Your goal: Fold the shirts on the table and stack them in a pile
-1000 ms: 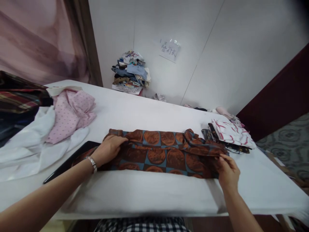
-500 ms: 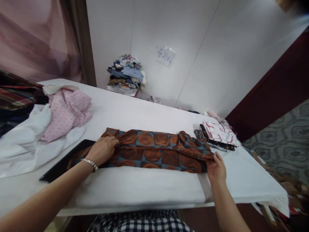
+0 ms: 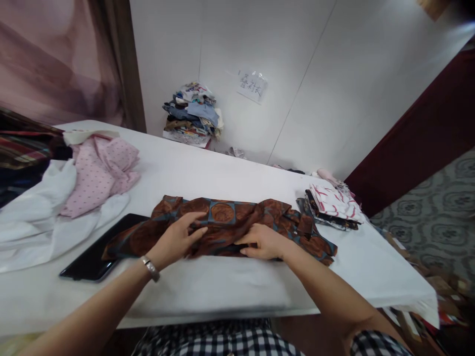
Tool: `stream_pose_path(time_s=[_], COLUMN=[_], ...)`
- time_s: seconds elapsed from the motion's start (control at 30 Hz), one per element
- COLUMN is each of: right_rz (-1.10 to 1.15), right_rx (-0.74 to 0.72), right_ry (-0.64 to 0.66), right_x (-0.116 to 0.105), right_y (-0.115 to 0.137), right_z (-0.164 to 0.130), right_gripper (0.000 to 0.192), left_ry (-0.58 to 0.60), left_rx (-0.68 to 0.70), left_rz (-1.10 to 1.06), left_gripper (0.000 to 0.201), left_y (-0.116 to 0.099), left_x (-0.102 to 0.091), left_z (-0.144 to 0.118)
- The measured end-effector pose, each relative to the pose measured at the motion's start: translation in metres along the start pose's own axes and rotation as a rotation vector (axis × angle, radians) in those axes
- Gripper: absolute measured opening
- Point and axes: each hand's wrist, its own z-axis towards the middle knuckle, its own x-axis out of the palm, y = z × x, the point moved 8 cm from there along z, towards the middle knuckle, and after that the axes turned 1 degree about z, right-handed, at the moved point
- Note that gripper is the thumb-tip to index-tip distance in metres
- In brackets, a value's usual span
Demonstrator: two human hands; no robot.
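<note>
The left hand [image 3: 180, 240] lay spread on the brown shirt [image 3: 222, 212]; the right hand [image 3: 266, 242] touched it, its grip impossible to tell.

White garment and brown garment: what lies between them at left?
The head view shows a black device there, partly covered by the brown garment.
</note>
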Motion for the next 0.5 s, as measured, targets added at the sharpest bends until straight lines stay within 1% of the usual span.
stream_pose_path(time_s=[0.07, 0.1, 0.17, 0.23, 0.3, 0.37, 0.43, 0.5], right_rz=[-0.011, -0.012, -0.002, 0.007, -0.005, -0.067, -0.139, -0.178], right_rx=[-0.178, -0.252, -0.299, -0.306, -0.228, -0.075, 0.058, 0.112], right_ry=[0.048, 0.029, -0.129, -0.291, -0.47, -0.607, -0.667, -0.653], right_x=[0.014, 0.017, 0.006, -0.012, -0.039, -0.067, -0.089, -0.102], right_y=[0.003, 0.0, -0.019, -0.047, -0.084, -0.125, -0.158, -0.179], right_z=[-0.003, -0.005, -0.009, -0.011, -0.01, -0.005, 0.004, 0.019], right_gripper=[0.026, 0.027, 0.025, 0.024, 0.024, 0.026, 0.028, 0.033], left_ry=[0.035, 0.048, 0.064, 0.05, 0.011, -0.026, -0.024, 0.004], left_rx=[-0.078, -0.108, -0.13, -0.072, 0.048, 0.156, 0.22, 0.258], left_rz=[-0.076, -0.087, -0.054, 0.04, 0.155, 0.26, 0.353, 0.432], left_gripper=[0.056, 0.059, 0.064, 0.064, 0.061, 0.06, 0.063, 0.061], left_y=[0.0, 0.0, -0.002, -0.012, -0.027, -0.041, -0.049, -0.052], left_x=[0.011, 0.016, 0.02, 0.021, 0.022, 0.027, 0.037, 0.049], left_z=[-0.004, -0.006, -0.009, -0.016, -0.028, -0.046, -0.064, -0.077])
